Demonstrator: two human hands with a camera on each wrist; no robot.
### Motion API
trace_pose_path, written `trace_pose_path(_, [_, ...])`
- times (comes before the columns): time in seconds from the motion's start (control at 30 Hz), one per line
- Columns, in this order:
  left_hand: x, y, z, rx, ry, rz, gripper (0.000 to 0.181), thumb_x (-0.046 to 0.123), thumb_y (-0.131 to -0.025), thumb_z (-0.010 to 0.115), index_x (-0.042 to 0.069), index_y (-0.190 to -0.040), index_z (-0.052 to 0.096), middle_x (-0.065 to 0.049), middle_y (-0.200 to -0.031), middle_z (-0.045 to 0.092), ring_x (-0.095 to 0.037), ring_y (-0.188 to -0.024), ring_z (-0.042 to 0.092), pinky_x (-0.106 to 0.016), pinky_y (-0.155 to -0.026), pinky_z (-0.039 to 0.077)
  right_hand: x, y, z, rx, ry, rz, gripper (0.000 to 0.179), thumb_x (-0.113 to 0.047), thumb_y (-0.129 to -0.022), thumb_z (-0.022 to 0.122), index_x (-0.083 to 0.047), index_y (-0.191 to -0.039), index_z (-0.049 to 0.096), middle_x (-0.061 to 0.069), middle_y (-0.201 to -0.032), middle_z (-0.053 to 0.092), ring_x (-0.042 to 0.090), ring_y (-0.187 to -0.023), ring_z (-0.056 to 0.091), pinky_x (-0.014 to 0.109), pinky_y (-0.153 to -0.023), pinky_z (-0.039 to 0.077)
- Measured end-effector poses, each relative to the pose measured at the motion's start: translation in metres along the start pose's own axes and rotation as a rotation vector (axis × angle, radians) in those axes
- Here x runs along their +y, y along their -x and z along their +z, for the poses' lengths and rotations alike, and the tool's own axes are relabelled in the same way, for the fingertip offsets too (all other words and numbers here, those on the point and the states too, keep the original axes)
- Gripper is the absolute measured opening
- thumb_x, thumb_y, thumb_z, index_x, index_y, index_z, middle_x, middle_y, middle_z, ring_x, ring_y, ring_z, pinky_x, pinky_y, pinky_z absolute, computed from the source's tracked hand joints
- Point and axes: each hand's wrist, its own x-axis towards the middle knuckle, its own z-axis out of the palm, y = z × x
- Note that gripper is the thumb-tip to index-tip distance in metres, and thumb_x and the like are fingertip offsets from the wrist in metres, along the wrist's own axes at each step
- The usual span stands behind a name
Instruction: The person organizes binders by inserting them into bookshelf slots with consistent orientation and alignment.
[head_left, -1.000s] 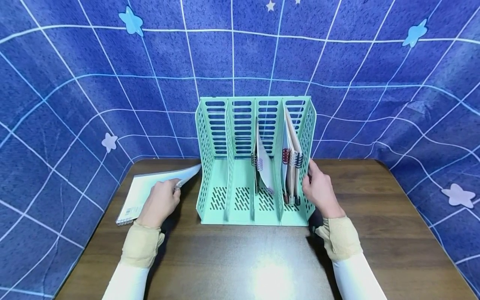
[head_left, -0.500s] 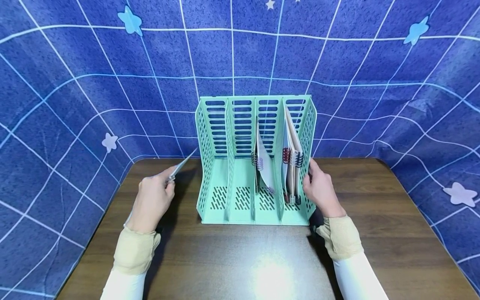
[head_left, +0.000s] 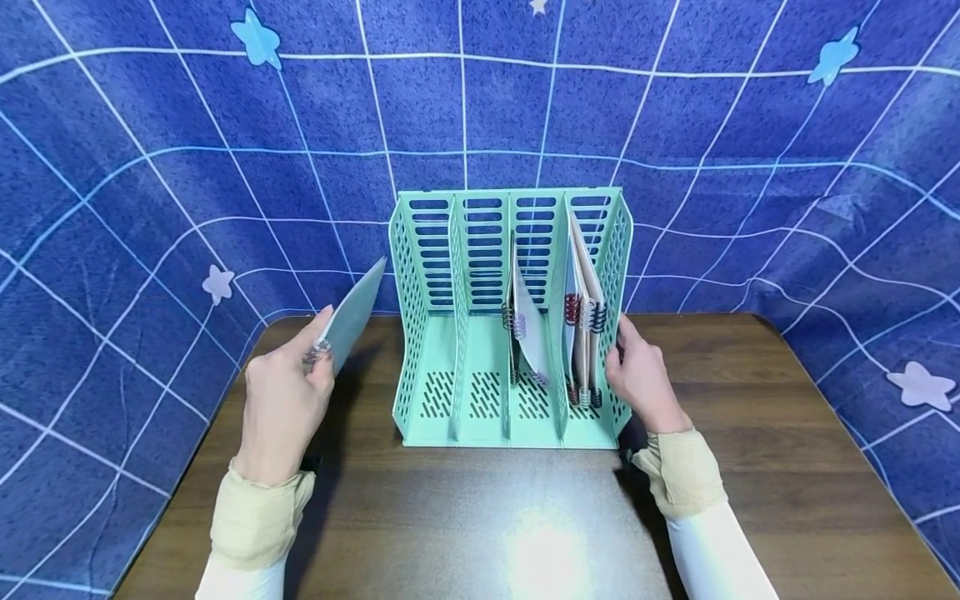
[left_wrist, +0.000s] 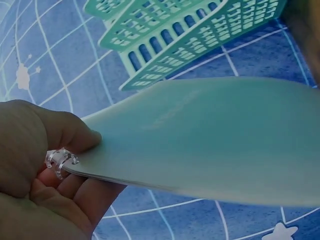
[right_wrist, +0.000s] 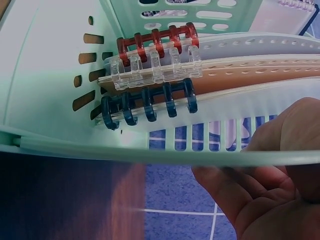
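My left hand pinches a pale blue-green loose-leaf notebook by its clear-ringed edge, thumb on the cover and fingers beneath. The notebook is raised and tilted, left of a mint-green file rack. In the left wrist view its cover bends slightly. My right hand grips the rack's right side wall, thumb inside and fingers outside in the right wrist view. Beside that thumb, the rightmost compartment holds notebooks with red rings, clear rings and dark blue rings.
The third compartment from the left holds a lilac-ringed notebook leaning beside a dark-ringed one. The rack stands on a brown wooden table. A blue curtain with white lines and stars hangs behind and at both sides.
My left hand has lifted the notebook off the table and tilted it up on edge, drawing it slightly left and toward me. My right hand stays on the rack wall.
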Motion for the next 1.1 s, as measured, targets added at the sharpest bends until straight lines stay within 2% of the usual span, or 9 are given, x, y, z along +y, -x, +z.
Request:
trace_pose_path(0.1, [0.005,-0.001,-0.004,0.029,0.008,0.001,0.056,-0.005,-0.087,0.065,0.020,-0.138,0.068,-0.025,-0.104,0.075,-0.035,-0.069,0.072,-0.053,-0.062,0.057,-0.001,0.000,0.000,0.005,0.003,-0.002,0.056,-0.004,-0.097,0.051,-0.009,-0.152,0.044,0.023,-0.118,0.071,0.033,-0.065,0.062,0.047,-0.057,0.050])
trace_pose_path(0.2, [0.008,-0.001,-0.007,0.059,-0.011,0.004,0.059,-0.005,-0.085,0.066,0.023,-0.138,0.068,-0.019,-0.081,0.075,-0.019,-0.051,0.056,-0.035,-0.048,0.048,-0.001,0.000,-0.001,-0.001,0.002,0.004,0.057,-0.004,-0.097,0.051,-0.009,-0.153,0.043,0.024,-0.118,0.071,0.031,-0.063,0.061,0.045,-0.056,0.049])
trace_pose_path(0.3, [0.010,-0.001,-0.011,0.072,-0.026,-0.005,0.060,-0.005,-0.085,0.066,0.024,-0.138,0.068,-0.009,-0.059,0.060,-0.005,-0.043,0.035,-0.025,-0.039,0.029,-0.002,0.000,-0.001,-0.015,-0.004,0.015,0.059,-0.004,-0.098,0.051,-0.009,-0.155,0.041,0.024,-0.118,0.071,0.028,-0.059,0.058,0.041,-0.052,0.047])
trace_pose_path(0.4, [0.012,-0.001,-0.015,0.078,-0.025,-0.026,0.060,-0.004,-0.086,0.066,0.025,-0.138,0.068,-0.003,-0.053,0.048,0.002,-0.040,0.026,-0.022,-0.036,0.023,-0.002,0.000,-0.001,-0.006,-0.006,0.007,0.059,-0.003,-0.097,0.051,-0.009,-0.155,0.042,0.024,-0.118,0.071,0.029,-0.058,0.058,0.043,-0.052,0.047])
trace_pose_path(0.6, [0.018,0.000,-0.022,0.098,-0.020,-0.039,0.059,-0.002,-0.087,0.066,0.028,-0.137,0.068,0.000,-0.051,0.044,-0.002,-0.040,0.029,-0.021,-0.036,0.025,-0.003,0.001,-0.001,0.041,-0.001,-0.030,0.057,-0.002,-0.095,0.052,-0.010,-0.150,0.047,0.021,-0.116,0.073,0.034,-0.064,0.061,0.052,-0.060,0.051])
trace_pose_path(0.87, [0.027,0.001,-0.033,0.179,0.033,-0.015,0.058,-0.002,-0.085,0.066,0.030,-0.133,0.071,-0.007,-0.061,0.060,-0.003,-0.044,0.035,-0.016,-0.041,0.028,-0.004,0.001,-0.002,0.044,0.000,-0.031,0.055,-0.002,-0.095,0.052,-0.010,-0.150,0.048,0.020,-0.115,0.073,0.033,-0.062,0.060,0.051,-0.058,0.050])
trace_pose_path(1.1, [0.034,0.003,-0.041,0.264,0.040,-0.023,0.054,-0.001,-0.086,0.067,0.030,-0.130,0.072,-0.015,-0.068,0.070,0.006,-0.048,0.040,-0.007,-0.049,0.032,-0.005,0.001,-0.003,0.017,-0.006,0.001,0.060,-0.003,-0.096,0.051,-0.010,-0.155,0.043,0.021,-0.119,0.072,0.029,-0.058,0.058,0.045,-0.055,0.048])
